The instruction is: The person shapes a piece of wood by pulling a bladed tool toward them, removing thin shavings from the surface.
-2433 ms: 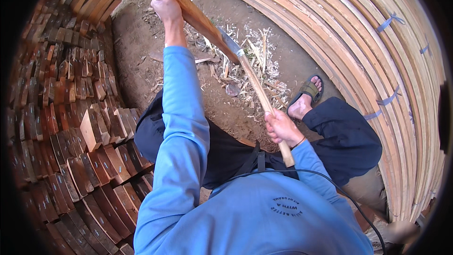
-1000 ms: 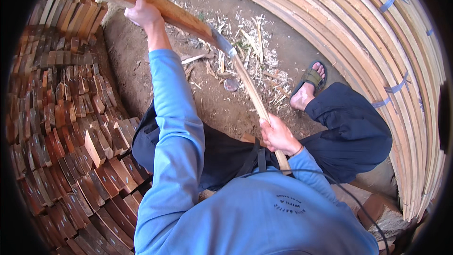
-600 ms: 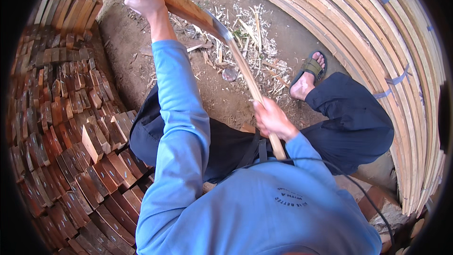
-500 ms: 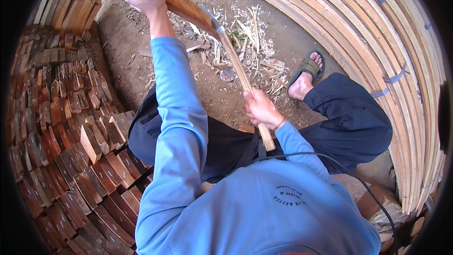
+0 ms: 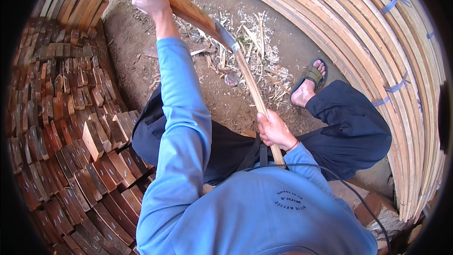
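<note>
My left hand (image 5: 155,1) is closed around a long wooden plank (image 5: 191,14), which slants across the top of the view. My right hand (image 5: 276,130) grips the pale wooden handle (image 5: 251,83) of a long-handled blade. Its metal blade (image 5: 227,36) lies against the plank's near end, so part of the edge is hidden. The handle's butt reaches down to my waist, near the dark strap of my trousers.
Stacked wood blocks (image 5: 61,132) fill the left side. Long boards tied with blue strips (image 5: 377,42) curve along the right. Pale shavings (image 5: 257,42) litter the dirt floor between. My sandalled foot (image 5: 309,82) rests at the right, and a black cable (image 5: 349,189) crosses my shirt.
My right hand has drawn the handle back toward my body and slightly right, the blade sliding with it along the plank's end. My left hand keeps its hold on the plank.
</note>
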Tool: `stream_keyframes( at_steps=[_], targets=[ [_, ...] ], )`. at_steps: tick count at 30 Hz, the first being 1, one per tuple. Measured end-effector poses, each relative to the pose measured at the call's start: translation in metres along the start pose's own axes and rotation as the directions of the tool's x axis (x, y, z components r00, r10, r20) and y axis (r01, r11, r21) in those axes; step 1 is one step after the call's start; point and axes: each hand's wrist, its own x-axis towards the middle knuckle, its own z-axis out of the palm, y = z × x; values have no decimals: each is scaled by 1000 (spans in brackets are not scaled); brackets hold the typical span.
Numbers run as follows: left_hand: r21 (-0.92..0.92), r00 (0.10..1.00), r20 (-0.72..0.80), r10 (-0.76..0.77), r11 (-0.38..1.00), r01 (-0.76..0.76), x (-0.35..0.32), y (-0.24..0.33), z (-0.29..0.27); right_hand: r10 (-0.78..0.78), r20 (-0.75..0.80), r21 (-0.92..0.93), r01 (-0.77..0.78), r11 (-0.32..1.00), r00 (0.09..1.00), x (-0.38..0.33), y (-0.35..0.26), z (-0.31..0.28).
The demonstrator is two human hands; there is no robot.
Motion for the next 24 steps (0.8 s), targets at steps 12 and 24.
stream_keyframes(
  at_steps=[12, 24],
  targets=[
    [-12, 999, 30, -28, 1000, 28, -12, -6, 0, -63, -79, -128, 52, 990, 995, 41, -13, 11],
    [57, 974, -23, -226, 972, 227, 37, -37, -39, -177, -151, -278, 130, 952, 973, 46, -7, 19]
  ],
)
